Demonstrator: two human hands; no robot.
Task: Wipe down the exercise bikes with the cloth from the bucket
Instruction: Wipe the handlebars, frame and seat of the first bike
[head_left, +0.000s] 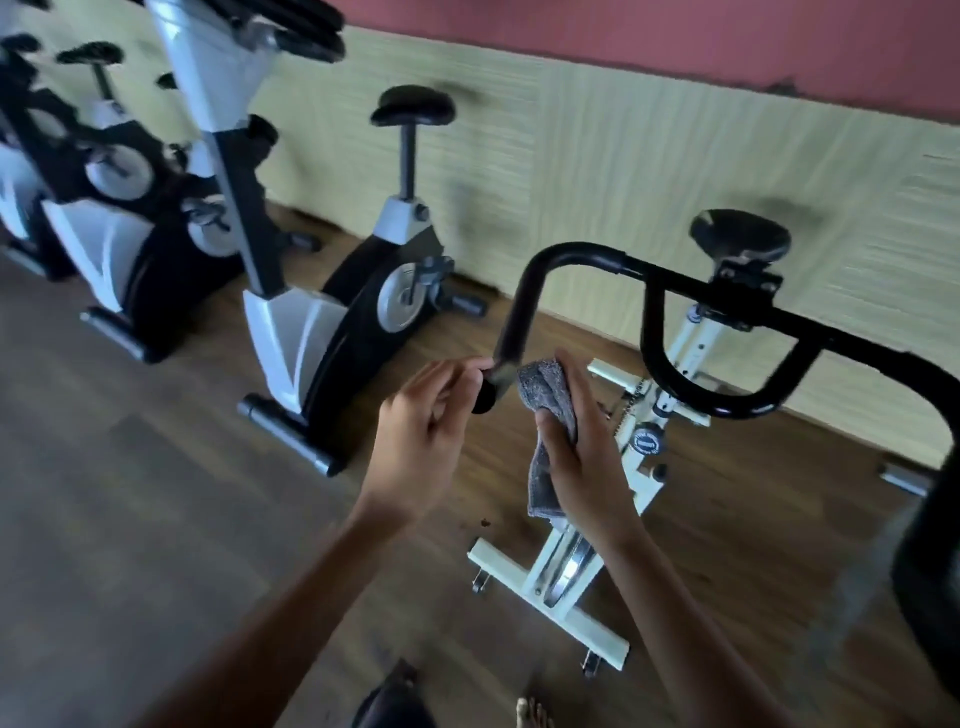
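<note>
A white-framed exercise bike (561, 566) stands in front of me, with black handlebars (727, 296) and a black saddle (740, 236). My right hand (582, 452) grips a grey cloth (548, 395) beside the lower end of the left handlebar grip (511, 332). The cloth's tail hangs down below my palm. My left hand (423, 431) is at the tip of that same grip, fingers loosely curled near its end cap; whether they touch it is unclear. No bucket is in view.
Three black-and-silver upright bikes (332, 322) stand in a row along the pale wall (597, 171) to the left. The floor (156, 493) is dark wood planks. My bare foot (532, 714) shows at the bottom edge. A black curved bar (930, 545) crosses the right edge.
</note>
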